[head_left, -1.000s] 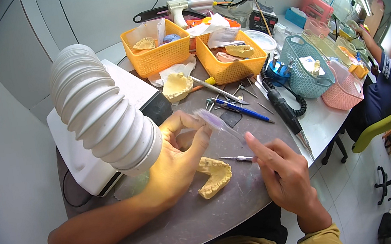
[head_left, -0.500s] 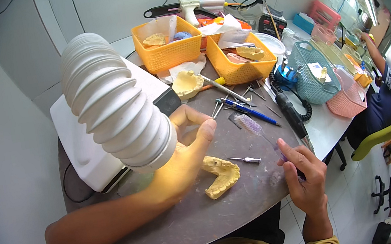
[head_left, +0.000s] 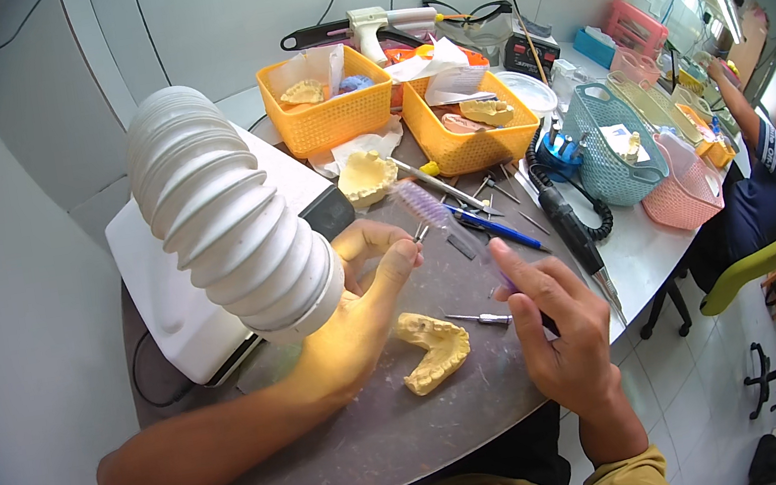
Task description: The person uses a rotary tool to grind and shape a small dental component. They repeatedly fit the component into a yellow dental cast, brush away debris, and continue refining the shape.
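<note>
A small metal bur (head_left: 422,231) is being pinched between thumb and forefinger of the left hand (head_left: 363,306), which is being held just under the mouth of the white ribbed suction hose (head_left: 232,236); the hose is lying over a white box unit (head_left: 170,295) at approx. 9 o'clock of the hand. The right hand (head_left: 561,327) is being kept closed around a dark slim tool (head_left: 530,307) (only a short bit is showing betw. the fingers, so its kind cannot be told). A yellow dental cast (head_left: 436,348) is lying on the grey round table (head_left: 386,433) betw. the two hands, touched by neither, w/ a short metal pin (head_left: 480,318) just beside it at 2 o'clock. At 12 o'clock of the left hand a second cast (head_left: 366,175) is resting on paper, and behind it two orange baskets (head_left: 328,111) are standing side by side. A black handpiece (head_left: 576,239) w/ coiled cord is lying at 1 o'clock of the right hand, near a teal basket (head_left: 612,164). Another person (head_left: 764,176) is being seen seated at approx. 3 o'clock, well apart.
</note>
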Motion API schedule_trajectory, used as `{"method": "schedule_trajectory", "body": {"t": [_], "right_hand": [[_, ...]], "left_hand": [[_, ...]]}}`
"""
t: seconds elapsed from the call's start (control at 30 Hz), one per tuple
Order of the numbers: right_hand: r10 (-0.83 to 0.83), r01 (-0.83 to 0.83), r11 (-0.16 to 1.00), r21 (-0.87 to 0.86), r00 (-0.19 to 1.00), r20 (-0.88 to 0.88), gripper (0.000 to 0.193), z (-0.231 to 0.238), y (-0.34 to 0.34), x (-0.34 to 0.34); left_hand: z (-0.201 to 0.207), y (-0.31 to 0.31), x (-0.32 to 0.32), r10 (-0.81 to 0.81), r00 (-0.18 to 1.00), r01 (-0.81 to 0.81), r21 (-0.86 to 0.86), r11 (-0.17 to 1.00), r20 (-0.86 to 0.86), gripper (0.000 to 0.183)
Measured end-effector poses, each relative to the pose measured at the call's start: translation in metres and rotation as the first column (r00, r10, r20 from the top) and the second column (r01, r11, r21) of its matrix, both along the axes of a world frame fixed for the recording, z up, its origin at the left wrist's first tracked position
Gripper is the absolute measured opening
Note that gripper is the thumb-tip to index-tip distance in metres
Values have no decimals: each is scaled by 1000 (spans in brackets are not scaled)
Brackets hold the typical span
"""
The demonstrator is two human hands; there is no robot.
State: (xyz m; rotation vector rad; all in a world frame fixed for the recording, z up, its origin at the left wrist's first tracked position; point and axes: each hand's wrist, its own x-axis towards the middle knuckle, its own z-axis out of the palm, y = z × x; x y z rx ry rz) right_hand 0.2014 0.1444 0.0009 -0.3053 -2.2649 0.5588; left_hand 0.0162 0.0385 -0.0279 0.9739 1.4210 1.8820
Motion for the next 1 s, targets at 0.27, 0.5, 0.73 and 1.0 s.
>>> {"method": "schedule_trajectory", "body": {"t": [0.27,0.5,0.73,1.0], "right_hand": [[-81,78,996,41,993,85,47,-8,4,32],[-26,25,1000,13,995,101,42,1,2,24],[-34,32,999,24,991,130,47,4,1,26],[-2,-6,996,94,996,88,50,5,2,24]], "left_hand": [[4,-5,1,28,1000,-28,-53,998,-7,15],[6,-6,0,13,1000,-14,-85,996,-8,15],[5,-5,2,42,999,-44,-77,996,-26,17],[7,-4,1,10,1000,-11,-58,998,-17,18]]}}
